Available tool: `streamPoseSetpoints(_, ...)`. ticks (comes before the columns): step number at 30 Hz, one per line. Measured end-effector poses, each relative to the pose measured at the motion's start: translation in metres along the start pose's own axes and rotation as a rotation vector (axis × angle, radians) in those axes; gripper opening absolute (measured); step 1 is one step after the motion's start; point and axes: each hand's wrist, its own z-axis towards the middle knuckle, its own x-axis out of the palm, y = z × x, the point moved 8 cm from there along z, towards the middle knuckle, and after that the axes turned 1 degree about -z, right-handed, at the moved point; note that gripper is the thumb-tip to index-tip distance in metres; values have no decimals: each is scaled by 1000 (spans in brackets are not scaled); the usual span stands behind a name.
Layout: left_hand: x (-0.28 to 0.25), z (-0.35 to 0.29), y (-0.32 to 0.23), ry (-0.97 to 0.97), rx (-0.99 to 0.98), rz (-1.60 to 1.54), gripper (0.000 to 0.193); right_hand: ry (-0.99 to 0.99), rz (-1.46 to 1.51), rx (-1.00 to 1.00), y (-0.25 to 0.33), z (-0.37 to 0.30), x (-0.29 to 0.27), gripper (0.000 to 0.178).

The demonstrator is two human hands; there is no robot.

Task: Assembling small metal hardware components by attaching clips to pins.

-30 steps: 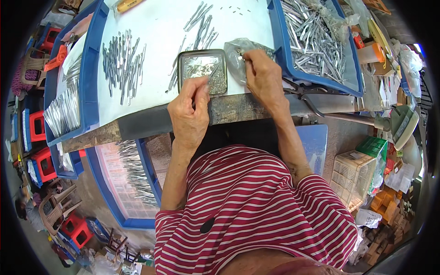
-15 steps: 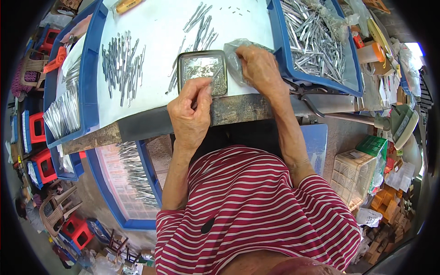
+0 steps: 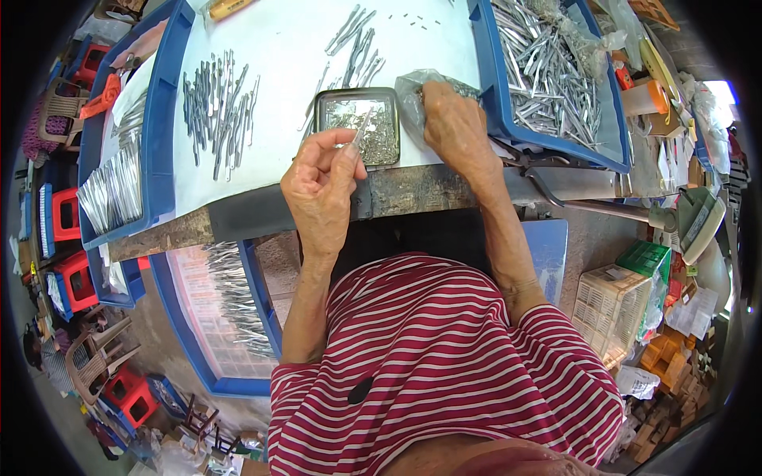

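Observation:
My left hand (image 3: 321, 186) pinches a thin metal piece (image 3: 364, 124) between thumb and forefinger, its tip pointing up over the near side of a dark-rimmed square tray (image 3: 318, 111). Many tiny shiny metal parts (image 3: 379, 143) lie in that tray. Just right of it, my right hand (image 3: 459, 131) is bent down over a crumpled clear plastic bag (image 3: 410, 91). Its fingers are curled and the tips are hidden, so what they grip cannot be made out.
Slim metal pieces (image 3: 218, 111) lie in rows on the white tabletop (image 3: 274, 47), with more behind the tray. Blue bins of metal pieces stand left (image 3: 161, 159) and right (image 3: 496, 87). Black-handled pliers (image 3: 540, 170) rest at the right table edge. A yellow handle (image 3: 228, 8) is at the back.
My left hand has turned and opened out a little, and the metal piece now stands more upright in its pinch. My right hand stays at the plastic bag. The whole view has shifted slightly.

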Motion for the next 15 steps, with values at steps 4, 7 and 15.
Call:
streamPoseSetpoints(4,0,2,6,-6,-37,-115,14,-126,82,47,-5,-5,-7,11)
streamPoseSetpoints(7,2,2,7,9,-60,-144,15,-303,183,40,0,-11,-27,9)
streamPoseSetpoints(15,8,1,14,28,-123,-325,17,-185,1107,81,30,-27,-24,11)
